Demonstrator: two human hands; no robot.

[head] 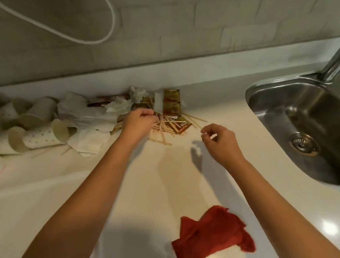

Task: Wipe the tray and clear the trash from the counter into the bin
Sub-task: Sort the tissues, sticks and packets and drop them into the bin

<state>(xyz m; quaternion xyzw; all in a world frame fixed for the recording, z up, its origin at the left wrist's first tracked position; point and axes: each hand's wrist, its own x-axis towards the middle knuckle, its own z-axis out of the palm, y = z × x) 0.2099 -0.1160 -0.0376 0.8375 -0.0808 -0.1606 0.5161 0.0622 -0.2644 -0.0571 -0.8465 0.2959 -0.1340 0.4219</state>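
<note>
From the head view, the person is leaning over the white table (pixel 151 184) working on the trash pile pushed up against the back wall. The left hand (pixel 139 121) is down in the wooden stir sticks (pixel 164 128), fingers curled round a few of them, so that grip looks closed on sticks. The right hand (pixel 220 141) hovers just beside the pile, fingers loosely bent, thumb and forefinger near each other but nothing in them that I can see, so basically open. If it were me I'd rake the sticks and the brown sachets (pixel 170 104) together into one bundle with both hands instead of picking singles, since those thin sticks scatter easily and a couple already lie apart toward the sink (pixel 311 133). The trash itself is a messy heap: crumpled white napkins (pixel 91 112), sachets, and a bunch of tipped-over paper cups (pixel 38 137) further left. A red cloth (pixel 214 236) lies bunched up near the front edge, well apart from both hands. Can't see the tray or the bin anywhere.
</note>
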